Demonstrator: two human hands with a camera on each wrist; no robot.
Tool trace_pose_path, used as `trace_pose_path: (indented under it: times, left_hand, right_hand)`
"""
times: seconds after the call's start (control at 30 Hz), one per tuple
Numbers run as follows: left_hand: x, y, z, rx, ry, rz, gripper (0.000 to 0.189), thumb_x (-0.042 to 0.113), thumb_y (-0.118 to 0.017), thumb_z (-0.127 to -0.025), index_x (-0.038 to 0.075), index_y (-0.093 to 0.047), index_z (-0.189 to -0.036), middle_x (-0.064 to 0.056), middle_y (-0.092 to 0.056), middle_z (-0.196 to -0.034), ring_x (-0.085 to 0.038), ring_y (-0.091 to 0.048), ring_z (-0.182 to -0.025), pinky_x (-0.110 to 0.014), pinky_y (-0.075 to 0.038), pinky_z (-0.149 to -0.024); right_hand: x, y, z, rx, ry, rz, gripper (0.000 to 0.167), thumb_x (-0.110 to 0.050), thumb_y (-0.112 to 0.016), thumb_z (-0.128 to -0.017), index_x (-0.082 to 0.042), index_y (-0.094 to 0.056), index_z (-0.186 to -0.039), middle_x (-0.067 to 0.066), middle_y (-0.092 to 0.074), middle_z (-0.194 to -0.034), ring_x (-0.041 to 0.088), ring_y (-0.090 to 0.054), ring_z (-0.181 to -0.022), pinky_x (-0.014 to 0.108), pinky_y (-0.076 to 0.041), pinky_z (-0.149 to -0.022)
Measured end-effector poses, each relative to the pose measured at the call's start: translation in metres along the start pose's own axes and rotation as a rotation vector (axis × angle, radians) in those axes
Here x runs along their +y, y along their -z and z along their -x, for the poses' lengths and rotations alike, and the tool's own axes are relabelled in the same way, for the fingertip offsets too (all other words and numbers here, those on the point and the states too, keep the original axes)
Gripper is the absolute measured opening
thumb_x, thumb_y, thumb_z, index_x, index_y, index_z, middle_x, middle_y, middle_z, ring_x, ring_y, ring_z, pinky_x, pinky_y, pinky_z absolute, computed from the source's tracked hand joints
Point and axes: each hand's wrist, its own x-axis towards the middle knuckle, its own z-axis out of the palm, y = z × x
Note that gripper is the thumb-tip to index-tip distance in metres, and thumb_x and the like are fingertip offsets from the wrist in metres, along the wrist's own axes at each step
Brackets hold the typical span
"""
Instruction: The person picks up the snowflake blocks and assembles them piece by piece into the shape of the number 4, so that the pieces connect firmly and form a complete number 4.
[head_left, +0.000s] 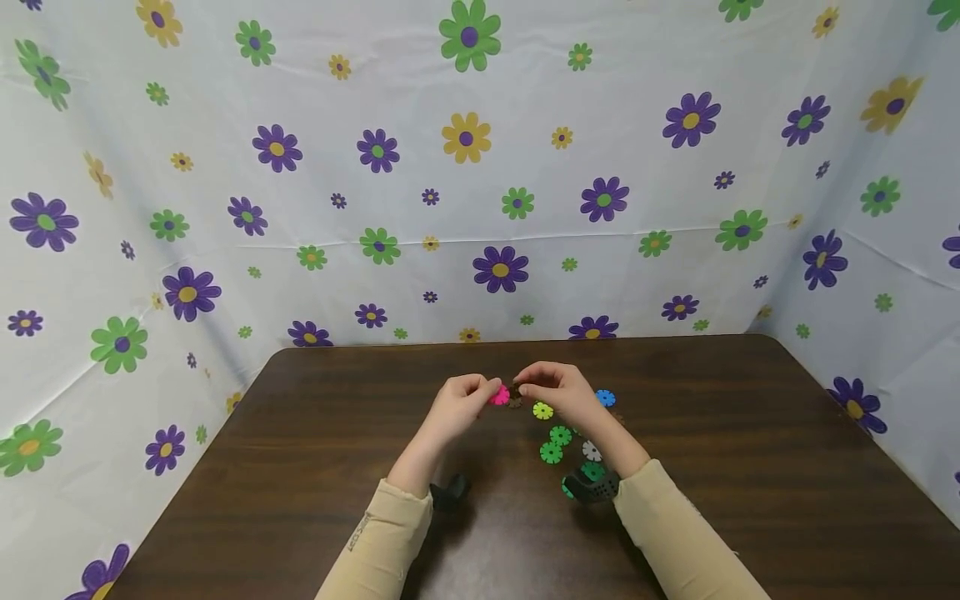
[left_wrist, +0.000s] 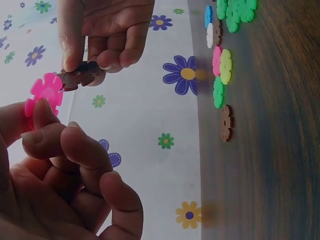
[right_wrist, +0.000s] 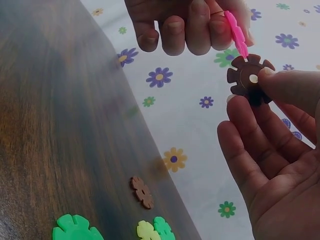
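Left hand [head_left: 459, 402] pinches a pink disc [left_wrist: 48, 88], right hand [head_left: 561, 395] a brown disc [right_wrist: 245, 75], edges apparently touching.

The bare left hand [head_left: 456, 406] partly hides the pink, notched plastic disc [left_wrist: 48, 87]; dark lettering [head_left: 358, 532] on the beige fabric left sleeve [head_left: 390, 533] (tiny overhead) is unreadable.

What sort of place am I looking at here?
Probably a screened-off indoor corner, though the room beyond is hidden. Flower-print sheeting hangs behind and on both sides of a dark wood-grain table, with colourful notched discs lying on it.
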Motion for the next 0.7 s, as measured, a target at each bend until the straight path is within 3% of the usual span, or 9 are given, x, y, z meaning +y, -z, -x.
trace_pose_path:
  times: [0.13, 0.23, 0.57, 0.7]
  left_hand:
    - [0.0013, 0.0002, 0.001, -0.013, -0.005, 0.02, 0.039, 0.027, -0.057, -0.099, 0.009, -0.051, -0.064, -0.001, -0.045, -0.057, -0.016, -0.036, -0.052, -0.028, -0.03, -0.051]
    - [0.0002, 0.0002, 0.0014, -0.018, -0.007, 0.019, 0.039, 0.027, -0.057, -0.099, 0.008, -0.052, -0.065, -0.001, -0.044, -0.057, -0.016, -0.036, -0.052, -0.028, -0.03, -0.051]
    - [-0.0021, -0.0023, 0.0028, -0.001, -0.019, 0.009, 0.037, 0.025, -0.058, -0.098, 0.007, -0.053, -0.067, 0.0, -0.043, -0.057, -0.015, -0.036, -0.051, -0.027, -0.029, -0.049]
    - [-0.0001, -0.0051, 0.0038, 0.015, -0.03, -0.026, 0.036, 0.026, -0.059, -0.098, 0.007, -0.056, -0.067, 0.001, -0.044, -0.057, -0.014, -0.038, -0.052, -0.027, -0.031, -0.05]
  right_hand:
    - [0.002, -0.001, 0.0005, 0.011, 0.01, -0.011, 0.023, -0.012, -0.068, -0.092, 0.005, -0.067, -0.108, 0.013, -0.067, -0.099, 0.048, -0.06, -0.095, 0.056, -0.05, -0.085]
    - [0.0025, -0.0033, 0.0013, 0.012, 0.013, -0.028, 0.022, -0.011, -0.068, -0.092, 0.005, -0.067, -0.107, 0.014, -0.067, -0.1, 0.049, -0.06, -0.096, 0.058, -0.048, -0.086]
    - [-0.0002, -0.007, -0.0002, 0.014, 0.0, -0.011, 0.017, -0.003, -0.065, -0.092, 0.006, -0.068, -0.106, 0.013, -0.068, -0.098, 0.048, -0.061, -0.096, 0.034, -0.055, -0.079]
    - [-0.0006, -0.0054, 0.0002, 0.028, 0.002, 0.003, 0.016, 0.0, -0.064, -0.092, 0.007, -0.069, -0.105, 0.015, -0.069, -0.096, 0.044, -0.063, -0.091, 0.032, -0.056, -0.076]
